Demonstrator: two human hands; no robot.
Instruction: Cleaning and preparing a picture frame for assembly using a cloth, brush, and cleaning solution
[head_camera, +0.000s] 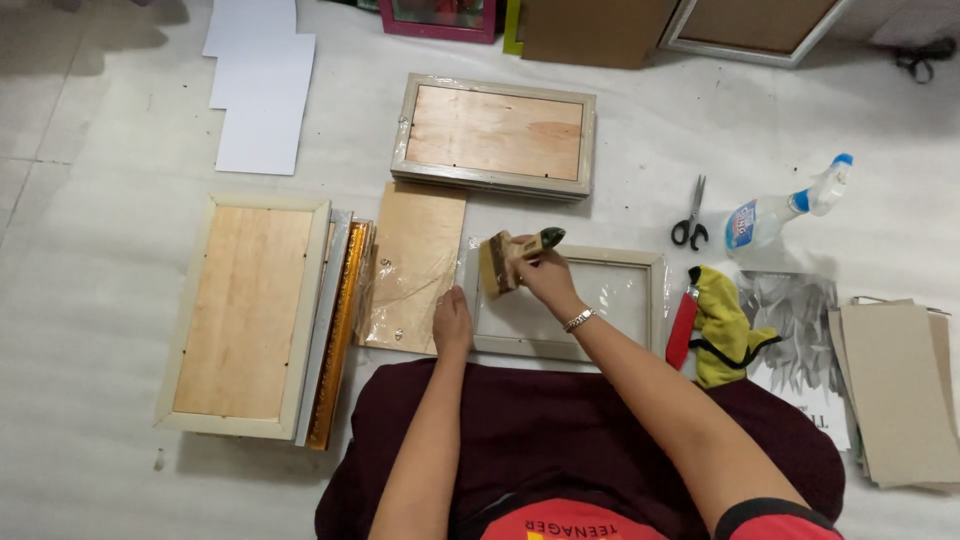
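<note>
The glazed picture frame (640, 262) lies flat on the floor (100, 120) just beyond our lap, its pale wooden border around a clear pane, and it is the piece we are working on. Our right hand (540, 270) has its grip closed round the handle of a wide flat brush (500, 260), whose bristles rest on the left part of the glass. Our left hand (452, 322) lies flat, fingers together, on the near left corner of the frame, pinning it down and holding nothing. We judge the step in hand to be brushing the pane, begun at its left end, with most of the glass to the right yet to be covered. The next move, as we read it, calls for light, even strokes toward the right end while the left hand keeps the frame from sliding. Just left of the frame lies a loose plywood backing board (415, 265), partly under clear plastic wrap. Farther left sits a stack of frames (245, 310), backs up; another backed frame (495, 135) lies beyond. To the right we see scissors (690, 215), a spray bottle (785, 210), a yellow cloth (725, 325) and cardboard sheets (900, 390); white sheets (260, 90) lie far left.
</note>
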